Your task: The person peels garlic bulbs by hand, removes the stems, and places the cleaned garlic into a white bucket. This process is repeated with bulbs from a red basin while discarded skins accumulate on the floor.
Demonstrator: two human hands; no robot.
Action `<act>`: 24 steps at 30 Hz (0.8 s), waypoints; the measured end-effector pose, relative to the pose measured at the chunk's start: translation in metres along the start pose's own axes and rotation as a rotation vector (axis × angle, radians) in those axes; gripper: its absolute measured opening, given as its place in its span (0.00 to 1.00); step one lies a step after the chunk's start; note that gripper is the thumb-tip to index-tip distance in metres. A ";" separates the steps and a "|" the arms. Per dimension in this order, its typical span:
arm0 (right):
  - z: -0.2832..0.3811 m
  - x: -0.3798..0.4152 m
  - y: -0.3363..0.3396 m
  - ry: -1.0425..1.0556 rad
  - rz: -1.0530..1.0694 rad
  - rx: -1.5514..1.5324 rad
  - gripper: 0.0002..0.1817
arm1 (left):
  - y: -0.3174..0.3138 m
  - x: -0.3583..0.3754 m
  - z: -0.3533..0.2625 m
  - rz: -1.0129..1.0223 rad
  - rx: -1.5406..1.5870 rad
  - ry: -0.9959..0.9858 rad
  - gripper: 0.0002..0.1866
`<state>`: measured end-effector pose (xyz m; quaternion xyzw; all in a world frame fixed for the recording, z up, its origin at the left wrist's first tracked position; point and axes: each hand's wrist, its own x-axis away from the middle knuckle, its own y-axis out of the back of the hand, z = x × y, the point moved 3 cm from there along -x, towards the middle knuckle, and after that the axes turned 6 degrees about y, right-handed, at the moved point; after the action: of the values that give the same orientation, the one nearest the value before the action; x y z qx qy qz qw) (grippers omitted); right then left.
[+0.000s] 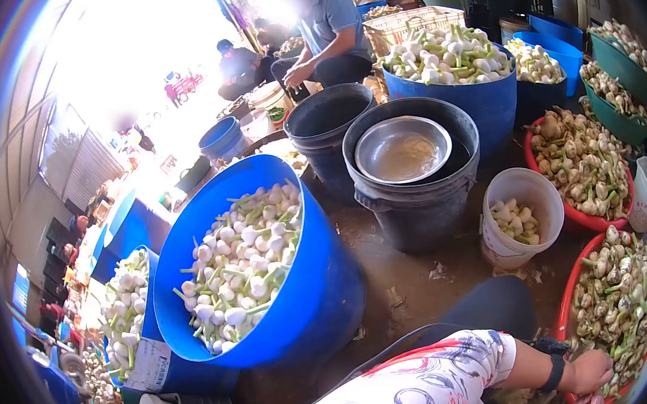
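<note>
My left hand (592, 371) reaches across at the lower right, below a dark wristband (556, 366) and a patterned sleeve (419, 383). Its fingers are curled and closed at the near edge of a red basin (570, 301) heaped with garlic bulbs (616, 294). What they hold is hidden. Just beneath, at the bottom edge, shows a small blurred part that may be my right hand (589, 401); its fingers cannot be made out. A white bucket (495, 239) with some peeled garlic (516, 222) stands beyond my knee (496, 306).
A large blue tub (336, 276) of trimmed garlic stands left of centre. Behind are dark buckets (414, 211), one with a metal bowl (379, 138) in it, and another full blue tub (451, 99). A second red basin (535, 165) lies right. Farther back sits a person (333, 21).
</note>
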<state>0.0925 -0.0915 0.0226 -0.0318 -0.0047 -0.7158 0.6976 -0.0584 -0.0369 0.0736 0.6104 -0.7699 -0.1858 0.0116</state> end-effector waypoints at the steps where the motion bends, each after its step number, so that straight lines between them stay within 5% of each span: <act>1: -0.010 -0.003 0.004 0.064 0.120 0.213 0.12 | -0.001 0.001 -0.002 -0.008 0.041 0.003 0.13; 5: -0.029 -0.004 0.007 0.318 0.540 1.080 0.14 | -0.020 -0.020 0.001 -0.085 0.179 -0.119 0.11; 6: -0.026 -0.005 0.006 0.325 0.520 1.083 0.14 | -0.023 -0.026 0.002 0.026 0.306 0.009 0.10; 7: -0.001 -0.006 -0.010 0.223 0.236 0.845 0.12 | -0.018 -0.031 -0.003 0.135 0.426 0.139 0.09; 9: 0.037 0.007 -0.025 -0.003 -0.304 0.353 0.10 | -0.005 -0.023 -0.025 0.173 0.280 0.043 0.11; 10: 0.051 0.011 -0.025 -0.007 -0.325 0.357 0.10 | -0.001 -0.018 -0.031 0.166 0.265 0.050 0.12; 13: 0.079 0.011 -0.026 -0.060 -0.222 -0.001 0.16 | 0.003 -0.019 -0.033 0.138 0.216 0.064 0.15; 17: 0.084 0.016 -0.022 0.109 -0.024 0.258 0.23 | -0.016 -0.023 -0.028 0.160 0.064 -0.036 0.16; 23: 0.087 0.020 0.013 0.020 0.160 0.027 0.12 | -0.043 -0.037 -0.031 0.183 0.096 -0.159 0.16; 24: 0.106 0.015 -0.002 0.139 0.221 0.224 0.13 | -0.040 -0.038 -0.034 0.339 0.106 -0.200 0.15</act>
<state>0.0944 -0.1012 0.1293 0.0957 -0.0327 -0.6301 0.7699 -0.0031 -0.0172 0.1014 0.4503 -0.8676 -0.2003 -0.0658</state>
